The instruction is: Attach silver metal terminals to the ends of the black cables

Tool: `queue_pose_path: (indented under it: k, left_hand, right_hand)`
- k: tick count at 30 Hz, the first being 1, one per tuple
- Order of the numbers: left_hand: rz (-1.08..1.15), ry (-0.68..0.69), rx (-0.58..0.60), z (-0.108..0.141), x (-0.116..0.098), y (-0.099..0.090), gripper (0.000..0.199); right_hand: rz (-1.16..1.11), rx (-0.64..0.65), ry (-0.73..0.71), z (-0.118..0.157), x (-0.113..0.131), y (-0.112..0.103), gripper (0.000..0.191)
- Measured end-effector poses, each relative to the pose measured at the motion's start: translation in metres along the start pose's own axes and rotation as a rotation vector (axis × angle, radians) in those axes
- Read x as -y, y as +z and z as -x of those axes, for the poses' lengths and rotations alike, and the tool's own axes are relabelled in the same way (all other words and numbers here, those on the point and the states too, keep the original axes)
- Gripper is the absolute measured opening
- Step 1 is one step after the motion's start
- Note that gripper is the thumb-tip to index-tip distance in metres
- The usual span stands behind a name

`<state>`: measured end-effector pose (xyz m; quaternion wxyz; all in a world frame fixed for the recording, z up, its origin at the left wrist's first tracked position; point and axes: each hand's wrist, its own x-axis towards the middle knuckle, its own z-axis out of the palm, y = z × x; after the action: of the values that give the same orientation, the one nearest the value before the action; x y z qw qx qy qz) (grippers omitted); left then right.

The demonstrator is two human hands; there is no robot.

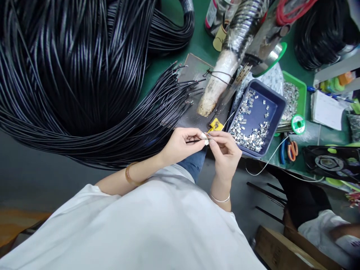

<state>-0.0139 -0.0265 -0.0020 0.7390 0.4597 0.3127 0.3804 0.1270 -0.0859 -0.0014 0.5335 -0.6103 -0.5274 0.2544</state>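
Observation:
My left hand [182,144] pinches a thin black cable [192,141] close to its end, white covering showing on the fingertips. Against it, my right hand [225,150] is closed in a pinch at the cable's tip; what lies between those fingertips is too small to make out. Just beyond both hands sits a yellow block [216,125] on the dark work board [194,75]. To the right, a blue bin [271,103] holds many small silvery metal connector shells [250,135]. Stripped ends of a large bundle of black cables [157,105] lie to the left.
A taped flexible duct [216,82] reaches down over the board. Behind the blue bin stand a green tray [302,88] and a solder spool [298,123]. Orange-handled pliers [292,150] lie near the table edge beside a black fan [329,163]. Another person [320,221] sits at right.

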Motion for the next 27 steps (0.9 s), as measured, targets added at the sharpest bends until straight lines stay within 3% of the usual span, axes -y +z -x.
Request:
queue_pose_path:
  k: [3,9,11,16,22,27]
  left_hand:
    - [-0.04,-0.009,0.02,0.0,0.001,0.001,0.011]
    - [0.015,-0.026,-0.034,-0.006,0.003,-0.004,0.014]
    - [0.022,-0.034,-0.041,-0.009,0.004,-0.006,0.013]
    - [0.041,-0.018,-0.039,-0.013,0.001,-0.007,0.008]
    - [0.036,-0.011,-0.061,-0.015,-0.004,-0.008,0.006]
    - [0.015,-0.022,-0.039,-0.015,-0.002,-0.007,0.006]
  right_hand:
    - [-0.009,-0.047,-0.018,0.0,-0.001,0.002,0.006]
    - [0.105,-0.371,-0.134,-0.007,0.004,-0.003,0.006]
    - [0.2,-0.347,-0.225,-0.004,0.006,-0.004,0.004]
    - [0.328,-0.141,-0.423,0.005,0.003,0.001,0.015]
    - [0.071,-0.23,-0.22,-0.001,0.002,0.008,0.007]
    - [-0.014,-0.223,-0.232,-0.002,-0.002,0.009,0.008]
